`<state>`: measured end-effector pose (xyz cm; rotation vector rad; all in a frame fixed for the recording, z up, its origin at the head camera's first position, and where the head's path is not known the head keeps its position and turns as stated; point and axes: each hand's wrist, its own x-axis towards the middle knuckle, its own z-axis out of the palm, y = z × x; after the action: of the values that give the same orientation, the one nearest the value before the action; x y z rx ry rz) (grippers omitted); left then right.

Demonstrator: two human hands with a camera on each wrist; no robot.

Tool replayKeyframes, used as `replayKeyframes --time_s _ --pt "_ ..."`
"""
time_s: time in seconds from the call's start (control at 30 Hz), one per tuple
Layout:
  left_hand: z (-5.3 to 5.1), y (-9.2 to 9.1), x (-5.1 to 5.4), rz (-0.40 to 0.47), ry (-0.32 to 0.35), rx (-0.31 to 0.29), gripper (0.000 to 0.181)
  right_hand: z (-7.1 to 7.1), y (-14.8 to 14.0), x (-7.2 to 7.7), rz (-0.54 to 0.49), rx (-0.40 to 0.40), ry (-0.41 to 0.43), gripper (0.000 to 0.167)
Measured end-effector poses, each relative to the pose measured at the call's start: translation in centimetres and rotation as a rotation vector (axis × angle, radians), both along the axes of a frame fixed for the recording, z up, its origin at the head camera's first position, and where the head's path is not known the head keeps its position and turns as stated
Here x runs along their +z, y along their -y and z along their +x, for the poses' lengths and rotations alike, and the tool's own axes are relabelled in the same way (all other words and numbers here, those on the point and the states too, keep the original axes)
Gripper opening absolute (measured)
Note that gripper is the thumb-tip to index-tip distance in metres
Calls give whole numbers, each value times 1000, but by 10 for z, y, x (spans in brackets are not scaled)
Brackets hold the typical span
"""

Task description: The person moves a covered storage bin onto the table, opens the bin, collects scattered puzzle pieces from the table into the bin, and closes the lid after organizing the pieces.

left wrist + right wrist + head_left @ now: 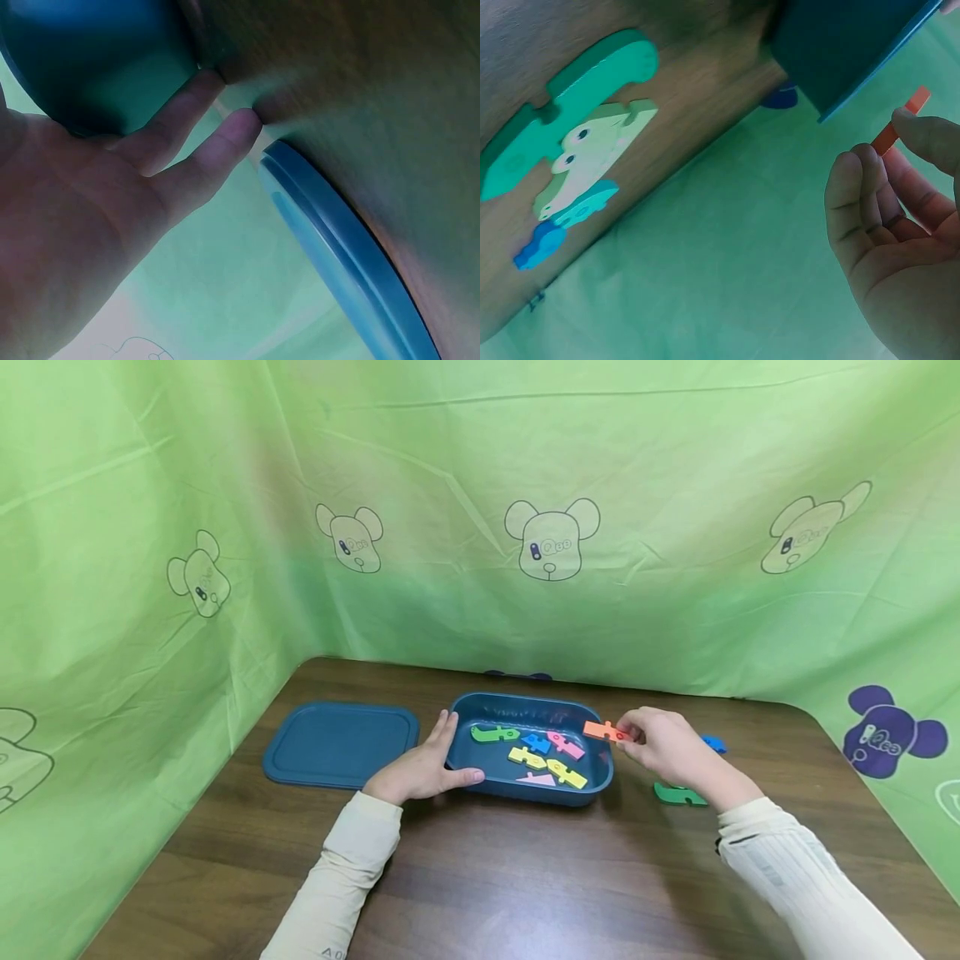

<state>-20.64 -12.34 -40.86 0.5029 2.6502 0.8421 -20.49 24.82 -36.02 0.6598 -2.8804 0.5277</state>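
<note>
A dark blue box (525, 789) holds several foam pieces: a green one (495, 734), a blue one (536, 743), pink ones and yellow ones (567, 774). My left hand (423, 768) rests against the box's left end, fingers extended and thumb on the near rim; the left wrist view shows this hand (97, 195) beside the box wall (97, 67). Over the box's right rim, my right hand (667, 747) pinches an orange piece (602, 732) between thumb and fingers. In the right wrist view the hand (900, 232) holds that orange piece (886, 139) edge-on.
A blue lid (341, 743) lies left of the box, also seen in the left wrist view (337, 247). Right of the box lie a green piece (678, 795), a pale green piece with eyes (592, 150) and blue pieces (544, 244). Green fabric (450, 610) hangs behind the table.
</note>
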Motion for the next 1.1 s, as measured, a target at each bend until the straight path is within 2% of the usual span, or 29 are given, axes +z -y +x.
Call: replayKeyframes --time_s 0.53,1.1 --pt "1 -1 1 -5 -8 5 106 -5 32 8 -8 21 61 12" --pt "0 -1 0 -5 -13 5 106 -9 57 12 9 64 56 14"
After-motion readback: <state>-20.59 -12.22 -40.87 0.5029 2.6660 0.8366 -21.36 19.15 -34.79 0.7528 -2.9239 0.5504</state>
